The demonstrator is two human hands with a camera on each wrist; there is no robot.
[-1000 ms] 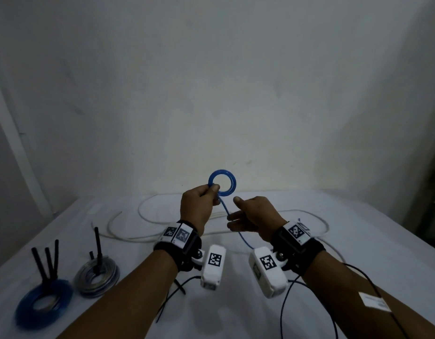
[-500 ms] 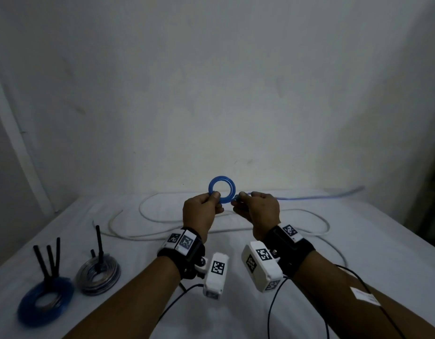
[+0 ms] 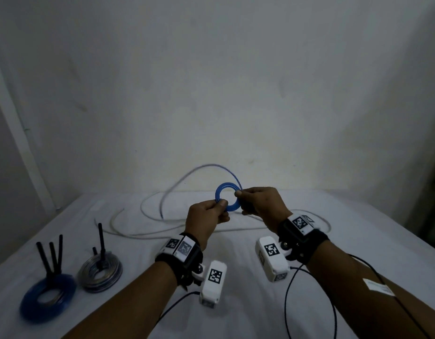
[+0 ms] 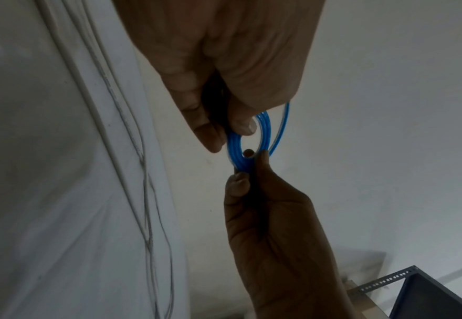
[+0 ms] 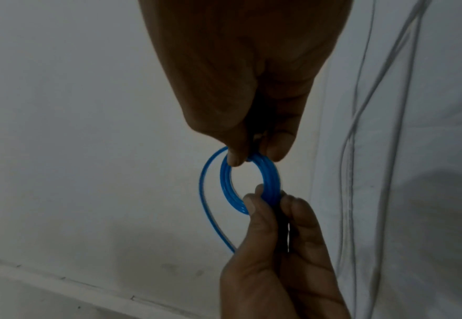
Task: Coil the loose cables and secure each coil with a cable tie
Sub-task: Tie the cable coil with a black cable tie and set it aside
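Head view: mid-winding, left hand [image 3: 206, 217] & right hand [image 3: 259, 201] both pinch blue coil [image 3: 227, 200]; next lay the loose blue tail [image 3: 199, 170] round w/o slackening.

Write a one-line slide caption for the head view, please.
Both hands, left hand and right hand, pinch a small blue cable coil above the table.

The loose blue strand [image 3: 199, 168] arcing at 11 o'clock from the blue coil [image 3: 227, 200] is motion-blurred, its far end lost. Fingertips of the left hand [image 3: 206, 217] and right hand [image 3: 259, 204] hide 2 parts of the coil's rim. The metal rack [image 4: 439, 295] at 5 o'clock is cropped.
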